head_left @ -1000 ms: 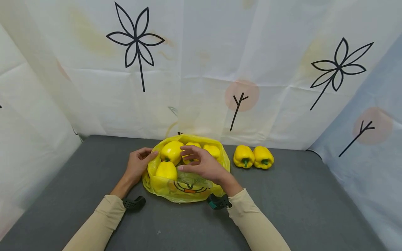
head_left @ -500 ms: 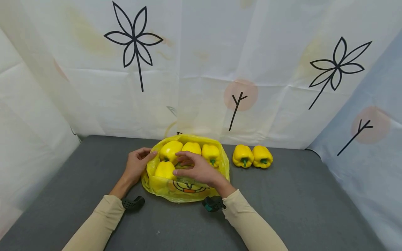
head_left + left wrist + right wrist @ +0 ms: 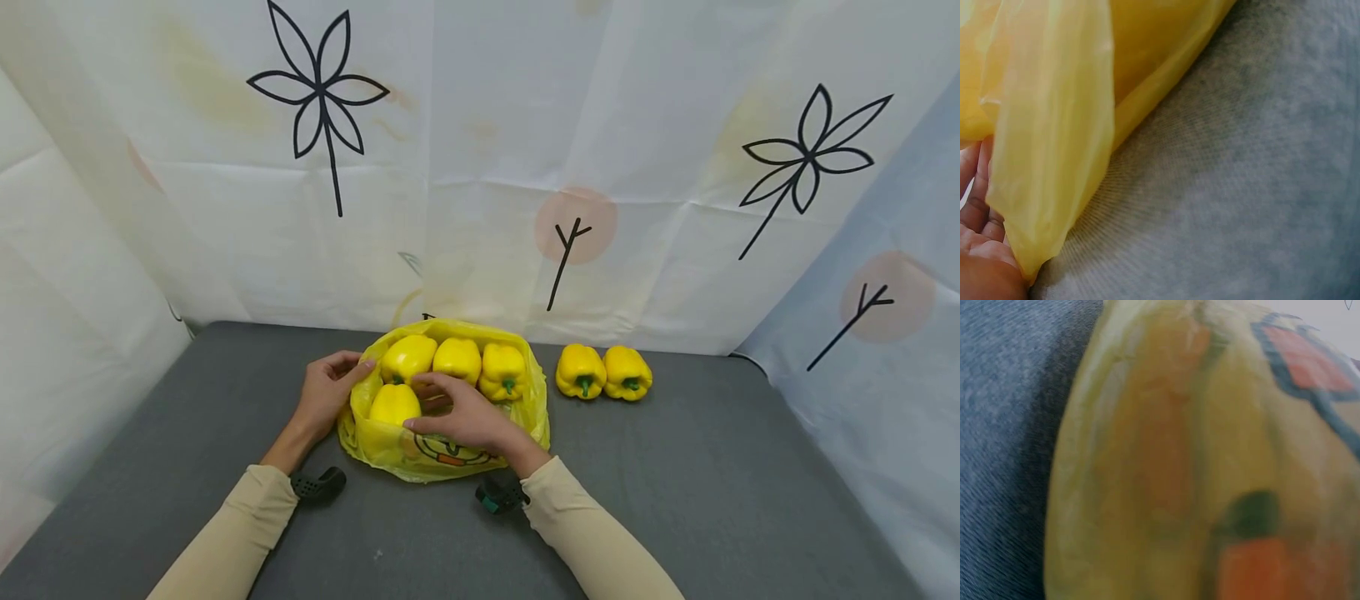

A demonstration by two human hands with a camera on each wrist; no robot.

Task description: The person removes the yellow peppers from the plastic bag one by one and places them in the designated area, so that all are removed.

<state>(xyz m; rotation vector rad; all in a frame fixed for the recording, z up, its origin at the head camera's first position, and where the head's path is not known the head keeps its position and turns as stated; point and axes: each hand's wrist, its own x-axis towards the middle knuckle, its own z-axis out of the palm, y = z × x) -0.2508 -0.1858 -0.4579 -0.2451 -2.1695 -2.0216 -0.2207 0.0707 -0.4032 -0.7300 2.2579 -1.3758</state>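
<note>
A yellow plastic bag stands with its mouth spread on the dark table, several yellow bell peppers inside. My left hand holds the bag's left rim, thumb over the edge; in the left wrist view its fingers lie behind a fold of the bag. My right hand reaches into the mouth from the right, fingers spread and bent beside the front-left bell pepper, thumb right at its lower side. The bag's printed front fills most of the right wrist view; that hand is hidden there.
Two yellow bell peppers sit side by side on the grey table, right of the bag. A pale patterned cloth hangs close behind the table and along its sides.
My right hand has moved left and slightly down inside the bag's mouth, nearer the front-left bell pepper, uncovering the peppers at the back. My left hand has stayed on the rim.
</note>
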